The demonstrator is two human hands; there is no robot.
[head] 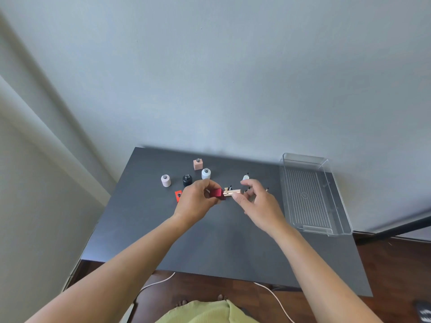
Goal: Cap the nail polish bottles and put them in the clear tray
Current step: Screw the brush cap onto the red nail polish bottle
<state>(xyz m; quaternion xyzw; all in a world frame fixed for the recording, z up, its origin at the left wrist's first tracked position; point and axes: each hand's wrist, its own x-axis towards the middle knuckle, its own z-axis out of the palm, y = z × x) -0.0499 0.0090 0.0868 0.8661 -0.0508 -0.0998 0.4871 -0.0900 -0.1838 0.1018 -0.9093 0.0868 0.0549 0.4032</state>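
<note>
1. Two hands met above the dark bench (pixel 210 241): the left hand (pixel 198 199) held a red bottle (pixel 217 194) tipped on its side, and the right hand (pixel 258 201) held a gold cap (pixel 231 192) at the bottle's neck.
2. Tipped that far, the bottle could have leaked polish, or the cap could have gone on crooked and jammed.
3. Left fingers (pixel 211 184) were closed around the red bottle; right fingers (pixel 238 197) pinched the cap, the rest loosely spread.
4. Five uncapped bottles stood behind: pale pink (pixel 165 181), black (pixel 187 180), white (pixel 206 174), peach (pixel 198 164) and orange (pixel 178 196).
5. Well apart at the right, the clear tray (pixel 335 220) held no bottles yet.
</note>
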